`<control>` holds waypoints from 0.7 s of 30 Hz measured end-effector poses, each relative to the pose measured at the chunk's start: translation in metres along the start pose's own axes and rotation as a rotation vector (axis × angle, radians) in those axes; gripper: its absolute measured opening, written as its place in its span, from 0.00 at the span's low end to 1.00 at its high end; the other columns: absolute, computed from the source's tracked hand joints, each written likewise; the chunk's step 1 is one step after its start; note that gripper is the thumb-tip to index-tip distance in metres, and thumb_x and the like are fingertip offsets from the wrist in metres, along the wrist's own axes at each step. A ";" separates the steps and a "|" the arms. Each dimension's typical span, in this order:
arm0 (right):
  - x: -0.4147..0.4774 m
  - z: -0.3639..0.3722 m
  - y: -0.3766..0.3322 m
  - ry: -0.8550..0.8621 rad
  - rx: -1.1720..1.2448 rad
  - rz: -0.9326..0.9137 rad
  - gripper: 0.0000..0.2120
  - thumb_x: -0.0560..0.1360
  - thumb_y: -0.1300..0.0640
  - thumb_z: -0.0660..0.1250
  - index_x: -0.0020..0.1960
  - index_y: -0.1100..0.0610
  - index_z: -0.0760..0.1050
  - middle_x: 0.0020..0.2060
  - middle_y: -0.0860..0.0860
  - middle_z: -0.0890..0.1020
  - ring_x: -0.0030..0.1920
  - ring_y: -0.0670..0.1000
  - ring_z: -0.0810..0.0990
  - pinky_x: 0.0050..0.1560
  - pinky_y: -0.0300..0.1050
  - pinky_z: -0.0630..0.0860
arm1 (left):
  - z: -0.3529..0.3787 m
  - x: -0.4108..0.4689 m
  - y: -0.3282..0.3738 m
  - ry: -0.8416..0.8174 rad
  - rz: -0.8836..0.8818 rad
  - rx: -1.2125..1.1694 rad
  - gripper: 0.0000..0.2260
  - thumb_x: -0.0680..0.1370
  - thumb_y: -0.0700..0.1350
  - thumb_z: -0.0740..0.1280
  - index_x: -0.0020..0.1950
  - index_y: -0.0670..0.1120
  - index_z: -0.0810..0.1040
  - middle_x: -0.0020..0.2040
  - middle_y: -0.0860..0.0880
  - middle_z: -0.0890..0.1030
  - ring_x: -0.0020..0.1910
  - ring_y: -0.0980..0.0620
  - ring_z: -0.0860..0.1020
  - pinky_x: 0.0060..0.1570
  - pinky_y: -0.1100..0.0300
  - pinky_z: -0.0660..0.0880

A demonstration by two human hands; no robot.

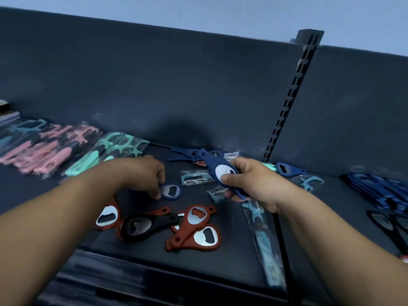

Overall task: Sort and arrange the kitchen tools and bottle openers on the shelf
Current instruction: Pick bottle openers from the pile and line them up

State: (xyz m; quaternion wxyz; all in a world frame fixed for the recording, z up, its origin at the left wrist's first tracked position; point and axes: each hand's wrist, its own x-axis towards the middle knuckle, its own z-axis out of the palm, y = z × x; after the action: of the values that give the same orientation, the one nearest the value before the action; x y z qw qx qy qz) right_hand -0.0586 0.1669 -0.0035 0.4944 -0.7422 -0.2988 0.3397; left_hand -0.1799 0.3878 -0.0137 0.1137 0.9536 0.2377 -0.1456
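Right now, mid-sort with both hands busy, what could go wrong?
The right hand holds a stack of blue openers; adding one more could make it fan out and slip. The left hand pinches the loose blue opener only at its edge, so it may drop onto the red openers nearby.

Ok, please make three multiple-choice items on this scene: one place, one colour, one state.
1. The pink tools lie: A at the left end of the shelf; B at its right end; C in a hand.
2. The opener in the right hand is: A red; B black; C blue.
3. The round opener at the left hand: A hangs on a hook; B lies on the shelf; C stands upright.
Answers: A, the pink packs are far left; C, its handle is dark blue; B, it lies flat, pinched at its edge.
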 end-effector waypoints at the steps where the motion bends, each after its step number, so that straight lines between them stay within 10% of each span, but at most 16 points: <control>1: -0.002 0.001 0.000 0.002 0.023 0.002 0.06 0.78 0.63 0.64 0.51 0.55 0.75 0.40 0.52 0.80 0.32 0.49 0.79 0.28 0.38 0.74 | 0.001 0.000 0.002 0.013 -0.015 -0.006 0.16 0.66 0.49 0.78 0.45 0.55 0.72 0.52 0.50 0.72 0.52 0.50 0.75 0.50 0.59 0.74; 8: -0.017 -0.005 0.004 0.069 0.035 -0.020 0.07 0.76 0.65 0.65 0.44 0.55 0.73 0.34 0.53 0.78 0.26 0.46 0.72 0.21 0.36 0.63 | 0.007 -0.013 0.012 0.188 0.017 -0.160 0.08 0.72 0.46 0.72 0.38 0.48 0.74 0.39 0.49 0.77 0.39 0.51 0.75 0.37 0.60 0.69; 15: -0.037 -0.011 -0.004 0.084 -0.068 -0.033 0.09 0.70 0.66 0.72 0.46 0.55 0.76 0.32 0.51 0.77 0.25 0.45 0.68 0.23 0.37 0.63 | -0.021 -0.030 0.059 0.324 0.142 -0.910 0.09 0.80 0.34 0.58 0.41 0.43 0.71 0.36 0.44 0.80 0.31 0.49 0.75 0.35 0.59 0.75; 21: -0.061 -0.018 -0.013 0.130 -0.089 -0.007 0.10 0.69 0.66 0.73 0.46 0.56 0.75 0.32 0.52 0.77 0.25 0.46 0.68 0.24 0.37 0.62 | -0.014 -0.038 0.112 0.141 0.280 -0.852 0.10 0.80 0.51 0.61 0.44 0.46 0.74 0.39 0.48 0.76 0.38 0.51 0.72 0.42 0.56 0.68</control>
State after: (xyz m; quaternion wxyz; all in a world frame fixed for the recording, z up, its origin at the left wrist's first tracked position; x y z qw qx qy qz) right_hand -0.0819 0.1144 0.0267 0.4804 -0.7829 -0.2833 0.2757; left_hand -0.1539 0.2790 0.0281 0.4979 0.8525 0.1522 0.0474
